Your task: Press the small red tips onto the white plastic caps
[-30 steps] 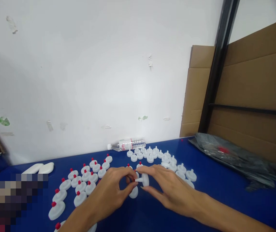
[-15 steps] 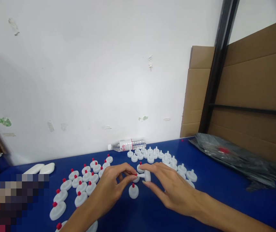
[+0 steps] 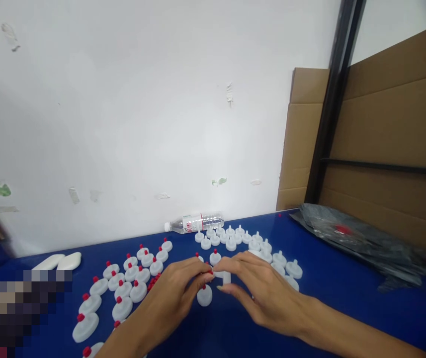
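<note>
Above the blue table, my right hand [image 3: 252,286] pinches a white nozzle cap [image 3: 226,277] by its round base, with the spout turned toward the left. The thumb and index finger of my left hand [image 3: 188,286] are closed on a small red tip cap [image 3: 210,272] at the spout's end. Just below my fingers, a white cap with a red tip [image 3: 204,296] stands on the table. Another red-tipped cap [image 3: 215,257] stands behind my hands. A small pile of loose red tip caps [image 3: 153,281] lies beside my left hand, partly covered by it.
Several red-tipped white caps [image 3: 122,308] stand in rows at left. Several white caps without red tips [image 3: 230,243] stand back right. A plastic bottle [image 3: 194,223] lies by the wall. Grey plastic bags [image 3: 362,248] lie at right. Two white oval objects [image 3: 69,261] lie far left.
Both hands stay at the spout, and the red tip cap and nozzle cap remain pinched. The pile of red tip caps now shows beside my left hand. The view has shifted slightly.
</note>
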Action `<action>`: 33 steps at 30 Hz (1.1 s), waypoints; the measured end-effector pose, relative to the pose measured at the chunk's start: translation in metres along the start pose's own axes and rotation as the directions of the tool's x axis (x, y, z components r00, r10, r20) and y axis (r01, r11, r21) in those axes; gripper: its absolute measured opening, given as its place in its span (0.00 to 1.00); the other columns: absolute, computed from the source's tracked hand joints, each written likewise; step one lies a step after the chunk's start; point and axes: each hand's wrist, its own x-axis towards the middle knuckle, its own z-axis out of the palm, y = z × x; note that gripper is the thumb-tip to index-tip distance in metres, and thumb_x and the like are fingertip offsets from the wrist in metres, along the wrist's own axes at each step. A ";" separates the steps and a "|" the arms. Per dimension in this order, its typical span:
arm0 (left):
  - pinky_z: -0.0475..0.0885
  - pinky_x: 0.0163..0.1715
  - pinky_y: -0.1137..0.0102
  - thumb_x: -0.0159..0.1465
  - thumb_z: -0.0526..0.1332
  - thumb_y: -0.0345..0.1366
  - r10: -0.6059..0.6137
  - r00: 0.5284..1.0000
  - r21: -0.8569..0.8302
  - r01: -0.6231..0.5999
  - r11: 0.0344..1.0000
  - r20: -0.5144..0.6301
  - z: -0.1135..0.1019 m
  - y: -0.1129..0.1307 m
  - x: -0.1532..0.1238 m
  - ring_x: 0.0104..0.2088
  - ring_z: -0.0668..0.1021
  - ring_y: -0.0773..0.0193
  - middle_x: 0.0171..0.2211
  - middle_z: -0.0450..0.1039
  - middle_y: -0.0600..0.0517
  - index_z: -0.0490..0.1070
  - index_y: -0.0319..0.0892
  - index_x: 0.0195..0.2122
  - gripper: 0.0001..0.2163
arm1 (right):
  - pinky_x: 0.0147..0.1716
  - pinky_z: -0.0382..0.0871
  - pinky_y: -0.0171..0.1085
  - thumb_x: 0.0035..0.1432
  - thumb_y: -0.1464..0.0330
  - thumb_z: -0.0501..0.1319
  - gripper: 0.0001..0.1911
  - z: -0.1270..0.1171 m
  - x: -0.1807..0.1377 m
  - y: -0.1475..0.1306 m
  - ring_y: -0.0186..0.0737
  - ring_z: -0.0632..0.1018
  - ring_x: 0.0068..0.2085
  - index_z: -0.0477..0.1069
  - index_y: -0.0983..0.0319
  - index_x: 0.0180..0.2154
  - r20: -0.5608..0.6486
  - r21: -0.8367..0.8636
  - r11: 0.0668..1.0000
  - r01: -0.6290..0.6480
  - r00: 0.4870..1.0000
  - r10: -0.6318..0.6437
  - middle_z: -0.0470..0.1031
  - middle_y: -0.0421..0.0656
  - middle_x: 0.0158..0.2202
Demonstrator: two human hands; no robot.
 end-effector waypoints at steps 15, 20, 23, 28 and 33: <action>0.63 0.32 0.66 0.76 0.42 0.39 -0.017 1.000 0.060 0.017 0.998 -0.004 0.015 0.011 -0.011 0.28 0.71 0.62 0.28 0.71 0.53 0.64 0.44 0.31 0.18 | 0.48 0.74 0.42 0.73 0.74 0.54 0.20 0.005 -0.003 -0.002 0.43 0.79 0.49 0.61 0.57 0.63 0.015 0.002 0.993 0.115 0.993 -0.115 0.78 0.47 0.51; 0.64 0.33 0.66 0.76 0.44 0.39 -0.043 0.999 0.023 0.043 0.999 -0.021 0.013 0.016 -0.010 0.28 0.72 0.62 0.27 0.71 0.53 0.66 0.44 0.30 0.19 | 0.51 0.74 0.42 0.74 0.74 0.53 0.18 0.004 -0.002 0.000 0.42 0.79 0.51 0.63 0.57 0.61 -0.027 0.024 0.992 0.122 0.992 -0.122 0.78 0.47 0.51; 0.63 0.31 0.67 0.76 0.46 0.39 -0.052 0.998 0.044 0.054 0.998 -0.041 0.011 0.019 -0.007 0.28 0.73 0.64 0.26 0.72 0.54 0.67 0.44 0.29 0.18 | 0.55 0.71 0.41 0.74 0.73 0.55 0.13 0.002 0.001 0.002 0.41 0.78 0.55 0.66 0.59 0.56 -0.035 0.042 0.994 0.097 0.995 -0.096 0.78 0.47 0.51; 0.62 0.31 0.68 0.76 0.47 0.41 -0.017 0.996 0.181 0.031 0.983 -0.083 -0.001 0.012 -0.001 0.30 0.74 0.62 0.28 0.73 0.53 0.70 0.44 0.31 0.19 | 0.53 0.71 0.40 0.73 0.68 0.57 0.06 -0.006 0.007 0.003 0.40 0.79 0.50 0.70 0.58 0.49 0.103 -0.006 1.000 0.011 0.995 -0.011 0.78 0.44 0.51; 0.64 0.33 0.66 0.74 0.50 0.38 -0.094 0.990 0.471 0.133 0.872 -0.106 -0.032 -0.019 -0.001 0.34 0.76 0.58 0.31 0.75 0.50 0.75 0.44 0.35 0.16 | 0.50 0.70 0.44 0.76 0.63 0.53 0.13 -0.009 0.008 0.004 0.43 0.79 0.48 0.71 0.56 0.55 0.226 -0.119 0.992 -0.052 0.971 0.078 0.78 0.42 0.51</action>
